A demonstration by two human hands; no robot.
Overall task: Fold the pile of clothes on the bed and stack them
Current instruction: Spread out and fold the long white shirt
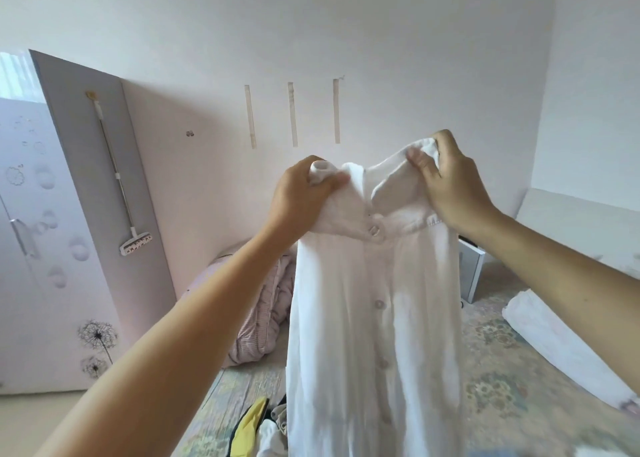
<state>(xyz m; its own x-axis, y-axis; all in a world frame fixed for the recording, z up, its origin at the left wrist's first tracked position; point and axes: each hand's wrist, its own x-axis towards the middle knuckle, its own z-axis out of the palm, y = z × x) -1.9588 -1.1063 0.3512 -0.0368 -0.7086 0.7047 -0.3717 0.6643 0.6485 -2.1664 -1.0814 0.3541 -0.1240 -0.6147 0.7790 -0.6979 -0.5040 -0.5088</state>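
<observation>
- At the bottom edge, under my arms, the pile (pixel 268 429) lies unfolded on the bed (pixel 502 380): a yellow piece, with white and grey ones beside it.
- In front of me the white shirt (pixel 374 318) hangs in the air, buttons toward me, its tail dropping down to the pile.
- My left hand (pixel 301 197) pinches the shirt's left shoulder, thumb and fingers curled round bunched cloth; my right hand (pixel 450 183) grips the right shoulder the same way, a little higher.
- I judge this the step of holding one garment up to straighten it before folding. Next, I reckon, it wants laying flat on a bare stretch of bed, with the hands level so the front does not twist.
- To the right lies a white roll (pixel 561 339), whether folded clothing I cannot tell; further back on the left a pink quilt (pixel 263 314) is heaped by the wall.
</observation>
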